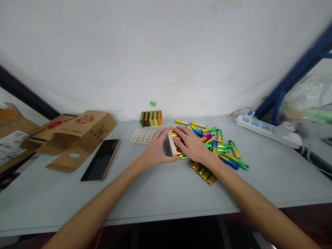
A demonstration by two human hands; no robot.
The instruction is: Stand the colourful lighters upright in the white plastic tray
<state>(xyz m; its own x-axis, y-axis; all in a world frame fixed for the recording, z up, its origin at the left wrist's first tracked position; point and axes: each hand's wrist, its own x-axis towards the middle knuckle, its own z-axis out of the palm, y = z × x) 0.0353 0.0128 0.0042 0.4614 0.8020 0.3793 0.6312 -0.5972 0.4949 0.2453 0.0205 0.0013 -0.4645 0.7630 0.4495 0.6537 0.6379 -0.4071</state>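
Note:
My left hand [155, 148] is closed around a small white plastic tray [171, 144], which is tipped on its side. Gold and red shiny lighters [178, 152] stick out of the tray toward the right. My right hand [190, 143] rests over these lighters with its fingers curled on them, hiding most of them. Below my right wrist lies a row of gold lighters [204, 173] side by side. To the right spreads a loose pile of green, blue, yellow and purple lighters [224, 147]. An unheld white tray with round-cornered pockets [142, 136] lies left of my hands.
A block of upright lighters [151, 118] stands near the wall. On the left are a phone [101, 159] and an opened cardboard box [77, 133], with another carton [12, 141] beyond. A white power strip [267, 130] lies at right, by a blue metal frame [298, 72].

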